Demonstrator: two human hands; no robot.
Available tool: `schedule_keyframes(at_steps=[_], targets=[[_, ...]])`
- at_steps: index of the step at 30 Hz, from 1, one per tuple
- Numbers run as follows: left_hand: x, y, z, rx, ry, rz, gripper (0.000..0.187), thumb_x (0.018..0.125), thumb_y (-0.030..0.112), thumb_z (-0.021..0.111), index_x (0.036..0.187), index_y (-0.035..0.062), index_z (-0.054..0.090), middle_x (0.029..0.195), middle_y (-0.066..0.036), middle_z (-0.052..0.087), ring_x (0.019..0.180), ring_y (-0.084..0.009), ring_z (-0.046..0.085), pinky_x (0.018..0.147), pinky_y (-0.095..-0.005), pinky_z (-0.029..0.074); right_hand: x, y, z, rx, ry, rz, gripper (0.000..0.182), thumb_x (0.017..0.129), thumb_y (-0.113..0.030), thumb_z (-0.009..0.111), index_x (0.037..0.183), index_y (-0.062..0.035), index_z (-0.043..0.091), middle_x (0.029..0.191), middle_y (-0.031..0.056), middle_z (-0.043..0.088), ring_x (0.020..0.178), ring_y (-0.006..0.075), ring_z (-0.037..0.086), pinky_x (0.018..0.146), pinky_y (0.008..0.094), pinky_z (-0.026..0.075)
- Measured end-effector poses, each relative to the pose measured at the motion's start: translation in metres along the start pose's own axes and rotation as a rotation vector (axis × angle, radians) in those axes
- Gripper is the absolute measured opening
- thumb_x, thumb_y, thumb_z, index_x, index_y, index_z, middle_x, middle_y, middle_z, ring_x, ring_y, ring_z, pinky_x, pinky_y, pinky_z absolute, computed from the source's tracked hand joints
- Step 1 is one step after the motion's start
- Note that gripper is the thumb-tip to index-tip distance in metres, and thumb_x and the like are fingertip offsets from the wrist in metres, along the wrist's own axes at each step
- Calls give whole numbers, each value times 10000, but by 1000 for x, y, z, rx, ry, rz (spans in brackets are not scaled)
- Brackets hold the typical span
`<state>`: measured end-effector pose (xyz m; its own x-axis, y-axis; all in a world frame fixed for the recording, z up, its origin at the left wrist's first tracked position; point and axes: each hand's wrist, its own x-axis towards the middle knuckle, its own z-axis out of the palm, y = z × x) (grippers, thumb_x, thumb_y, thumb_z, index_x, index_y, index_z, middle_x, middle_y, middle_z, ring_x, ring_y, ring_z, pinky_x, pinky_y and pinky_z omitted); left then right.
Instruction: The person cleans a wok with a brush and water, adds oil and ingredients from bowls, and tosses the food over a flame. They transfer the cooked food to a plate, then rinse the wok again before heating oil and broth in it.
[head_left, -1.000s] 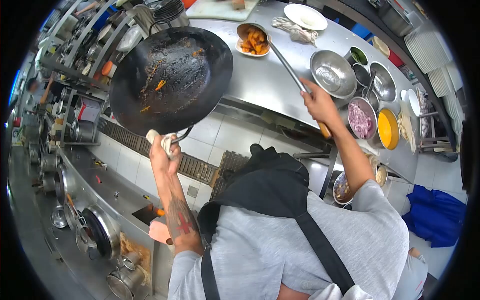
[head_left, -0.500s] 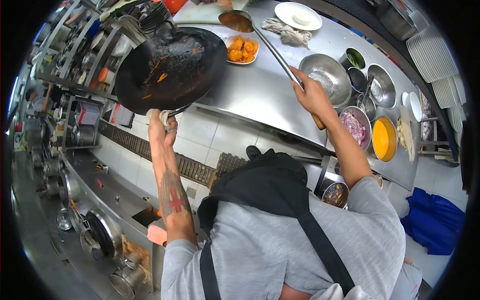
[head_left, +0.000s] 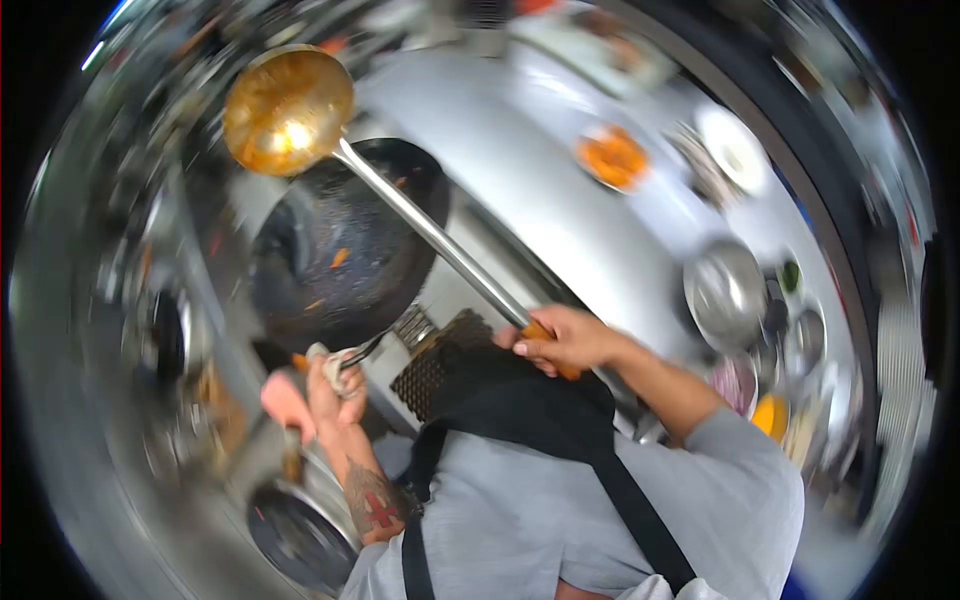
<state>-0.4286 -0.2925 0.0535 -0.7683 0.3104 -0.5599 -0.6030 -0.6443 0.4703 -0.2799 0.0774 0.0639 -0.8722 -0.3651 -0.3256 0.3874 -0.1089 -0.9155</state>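
Note:
My left hand (head_left: 338,395) is closed round the handle of a dark wok (head_left: 325,290), with a pale cloth (head_left: 332,372) bunched in the grip. The wok tilts in front of me and holds only a few orange scraps and an oily film. In my right hand (head_left: 572,340) is a long ladle (head_left: 290,110), gripped by its wooden handle. Its metal shaft slants up and left across the wok. The ladle's bowl, coated in orange sauce, hangs above the wok's far edge, closer to the camera.
On the steel counter (head_left: 610,250) to the right sit a dish of orange food (head_left: 613,158), a white plate (head_left: 733,150) and a metal bowl (head_left: 725,295). Chopped onion (head_left: 733,385) and yellow liquid (head_left: 770,415) are in bowls nearer me. Another wok (head_left: 300,535) is lower left. Motion blurs the surroundings.
My view and body have turned left, away from the counter. The wok has come lower and closer to me. The ladle has swung left from the counter side to over the wok.

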Motion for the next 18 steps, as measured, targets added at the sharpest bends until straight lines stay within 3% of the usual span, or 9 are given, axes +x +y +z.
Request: schedule_keyframes(at_steps=[1, 3, 4, 5, 6, 7, 13, 15, 18], targets=[[-22, 2, -31, -70, 1, -48, 450, 1025, 388, 439, 918, -33, 556, 724, -112, 551, 527, -131, 469, 408, -244, 357, 20, 1, 10, -501, 168, 59, 397, 947, -371, 645, 805, -6, 582, 622, 99, 553, 564, 200, 573, 550, 367, 456], [-76, -17, -42, -354, -44, -2, 434, 1021, 400, 456, 945, -17, 552, 693, -91, 511, 536, -145, 465, 433, -260, 364, 59, 19, 28, -766, 153, 49, 438, 891, -381, 690, 748, 20, 589, 605, 176, 563, 562, 343, 532, 574, 426, 443], [-95, -29, -46, -305, 183, 110, 364, 1017, 356, 480, 930, 6, 529, 686, -80, 485, 529, -148, 450, 431, -266, 351, 75, 22, 41, -811, 61, 73, 425, 897, -362, 686, 741, 22, 594, 592, 160, 560, 548, 293, 535, 567, 409, 442], [-111, -40, -51, -438, 255, 253, 267, 1006, 283, 497, 913, 33, 508, 689, -77, 478, 523, -156, 455, 434, -273, 363, 92, 25, 56, -751, -38, 61, 394, 896, -323, 679, 736, 24, 585, 574, 134, 542, 527, 235, 520, 556, 390, 434], [-126, -39, -67, -463, 289, 385, 242, 1001, 262, 495, 907, 39, 505, 685, -73, 477, 519, -161, 463, 427, -279, 366, 109, 30, 79, -755, -86, 35, 402, 903, -283, 684, 668, -3, 518, 522, 22, 477, 479, 110, 459, 474, 330, 377], [-143, -41, -89, -482, 319, 502, 218, 996, 241, 492, 900, 46, 503, 681, -69, 476, 516, -166, 470, 421, -286, 368, 126, 39, 95, -738, -161, 64, 350, 908, -242, 666, 670, -27, 526, 512, -3, 484, 429, 92, 451, 422, 301, 358], [-233, -3, -231, -716, 586, 971, 196, 981, 231, 488, 887, 60, 499, 704, -73, 536, 502, -177, 499, 380, -298, 347, 205, 8, 259, -571, -655, 242, 198, 932, -118, 593, 771, -45, 504, 503, 2, 472, 345, 99, 404, 349, 268, 314], [-239, 18, -299, -541, 637, 1102, 276, 981, 272, 481, 798, 72, 532, 622, -58, 524, 500, -161, 508, 428, -298, 411, 222, 3, 305, -607, -715, 245, 176, 894, -55, 601, 753, -47, 495, 500, 1, 456, 360, 94, 414, 347, 267, 311], [-251, 83, -396, -898, 862, 1256, 200, 951, 226, 540, 823, 72, 540, 660, -64, 564, 498, -181, 554, 391, -311, 438, 234, 10, 380, -592, -845, 278, 185, 879, -20, 621, 771, -61, 476, 532, 9, 478, 372, 86, 420, 354, 263, 324]])
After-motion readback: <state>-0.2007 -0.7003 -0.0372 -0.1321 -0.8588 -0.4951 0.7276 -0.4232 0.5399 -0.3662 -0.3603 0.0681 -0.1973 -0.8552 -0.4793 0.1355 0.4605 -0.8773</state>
